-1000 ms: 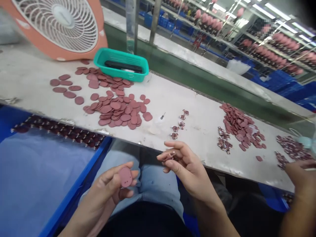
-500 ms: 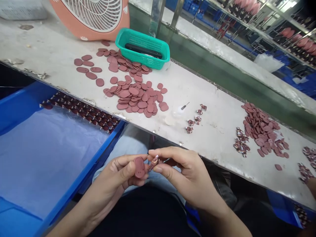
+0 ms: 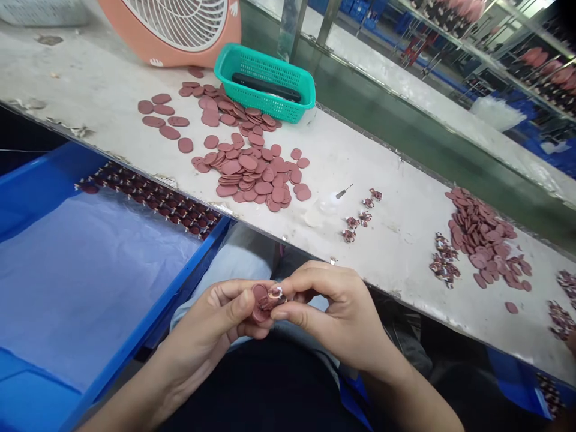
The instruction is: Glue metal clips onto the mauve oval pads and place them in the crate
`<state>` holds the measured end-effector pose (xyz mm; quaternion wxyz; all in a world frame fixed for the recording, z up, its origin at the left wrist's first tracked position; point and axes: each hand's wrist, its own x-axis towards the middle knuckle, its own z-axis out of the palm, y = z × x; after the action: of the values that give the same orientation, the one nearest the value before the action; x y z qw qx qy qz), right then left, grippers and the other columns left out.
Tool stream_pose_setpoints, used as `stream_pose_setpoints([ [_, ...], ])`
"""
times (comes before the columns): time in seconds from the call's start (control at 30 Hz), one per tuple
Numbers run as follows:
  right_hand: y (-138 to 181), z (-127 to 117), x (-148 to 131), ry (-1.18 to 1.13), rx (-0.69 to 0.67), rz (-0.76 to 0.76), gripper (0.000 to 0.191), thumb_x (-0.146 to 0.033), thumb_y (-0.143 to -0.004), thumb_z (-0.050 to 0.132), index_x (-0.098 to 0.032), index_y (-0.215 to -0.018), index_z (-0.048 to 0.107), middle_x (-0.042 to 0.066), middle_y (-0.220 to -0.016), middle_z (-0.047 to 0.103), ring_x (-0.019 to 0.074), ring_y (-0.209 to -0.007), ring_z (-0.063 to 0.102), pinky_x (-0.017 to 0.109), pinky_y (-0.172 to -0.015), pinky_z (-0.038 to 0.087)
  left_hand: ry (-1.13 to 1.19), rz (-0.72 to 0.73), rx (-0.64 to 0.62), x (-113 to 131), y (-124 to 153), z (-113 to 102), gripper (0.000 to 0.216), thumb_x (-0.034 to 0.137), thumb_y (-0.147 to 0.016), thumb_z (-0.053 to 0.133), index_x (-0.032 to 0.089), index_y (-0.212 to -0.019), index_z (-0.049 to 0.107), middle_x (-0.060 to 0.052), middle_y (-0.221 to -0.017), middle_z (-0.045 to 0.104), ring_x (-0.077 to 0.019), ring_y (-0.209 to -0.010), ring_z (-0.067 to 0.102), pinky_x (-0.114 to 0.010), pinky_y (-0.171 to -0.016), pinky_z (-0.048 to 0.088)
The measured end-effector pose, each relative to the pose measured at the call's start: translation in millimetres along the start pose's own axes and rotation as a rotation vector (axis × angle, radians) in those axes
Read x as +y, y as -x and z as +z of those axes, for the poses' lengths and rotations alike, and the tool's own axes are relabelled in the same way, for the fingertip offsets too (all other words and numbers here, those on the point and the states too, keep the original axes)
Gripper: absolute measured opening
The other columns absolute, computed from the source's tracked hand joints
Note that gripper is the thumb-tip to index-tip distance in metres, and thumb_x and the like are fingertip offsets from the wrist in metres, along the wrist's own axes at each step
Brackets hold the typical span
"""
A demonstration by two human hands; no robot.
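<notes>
Between thumb and fingers, my left hand (image 3: 225,312) holds a reddish-brown oval disc (image 3: 260,312) with its flat face turned up. My right hand (image 3: 330,312) pinches a small painted figurine (image 3: 272,296), brown with white and tan parts. The figurine lies over the face of the disc; whether it is seated in it I cannot tell. Both hands are over my lap, just in front of the table edge. Across on the table lies a heap of similar oval discs (image 3: 252,171). To its right stand several small figurines (image 3: 351,222).
A green basket (image 3: 306,99) with a dark object inside stands behind the discs, beside an orange fan (image 3: 180,57). At left, a blue bin (image 3: 148,327) holds rows of finished-looking pieces (image 3: 157,204). Farther right are another disc pile (image 3: 481,234), more figurines (image 3: 444,261) and a thin pointed tool (image 3: 343,192).
My right hand has brought the figurine leftward from beside the disc onto its face. The left hand still holds the disc. The whole view has shifted slightly.
</notes>
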<state>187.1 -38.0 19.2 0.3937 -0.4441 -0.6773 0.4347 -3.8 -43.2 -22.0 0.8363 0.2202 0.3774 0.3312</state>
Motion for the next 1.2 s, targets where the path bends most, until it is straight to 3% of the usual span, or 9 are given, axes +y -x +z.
stream_pose_setpoints([
  [0.13,-1.0,-0.8,-0.7,0.033,-0.006,-0.052,0.01,-0.019,-0.083,0.081,-0.018,-0.092,0.077,0.001,-0.077,0.076,0.0108,-0.067,0.066,0.02,-0.063,0.053,0.005,0.0,0.012,-0.3,-1.3,0.5,0.037,0.055,-0.068,0.085,0.018,-0.07,0.079,-0.002,-0.071,0.066,-0.0108,-0.061,0.054,-0.019,-0.06,0.051],
  [0.4,-1.0,-1.9,-1.0,0.063,-0.04,-0.119,0.015,-0.015,-0.083,0.081,-0.019,-0.096,0.075,0.001,-0.084,0.078,0.0118,-0.07,0.068,0.023,-0.068,0.054,0.024,-0.02,0.047,0.6,0.0,1.6,0.038,0.054,-0.067,0.086,0.02,-0.084,0.084,-0.002,-0.067,0.066,-0.0112,-0.061,0.056,-0.019,-0.058,0.052],
  [0.8,-2.6,-5.0,-6.6,0.198,-0.089,-0.221,0.012,-0.015,-0.086,0.078,-0.014,-0.096,0.072,0.002,-0.082,0.076,0.0116,-0.073,0.068,0.022,-0.071,0.054,0.024,-0.012,0.112,-2.2,1.0,4.6,0.041,0.052,-0.06,0.09,0.02,-0.084,0.084,-0.001,-0.061,0.066,-0.0092,-0.055,0.054,-0.014,-0.044,0.046],
  [1.2,0.2,-5.9,-10.1,0.133,-0.132,-0.242,0.006,-0.016,-0.092,0.071,-0.013,-0.097,0.069,0.003,-0.081,0.076,0.0108,-0.071,0.068,0.022,-0.068,0.055,0.065,0.018,0.039,0.9,3.9,10.6,0.027,0.043,-0.066,0.09,0.022,-0.082,0.085,-0.001,-0.063,0.072,-0.0078,-0.053,0.059,-0.014,-0.052,0.048],
])
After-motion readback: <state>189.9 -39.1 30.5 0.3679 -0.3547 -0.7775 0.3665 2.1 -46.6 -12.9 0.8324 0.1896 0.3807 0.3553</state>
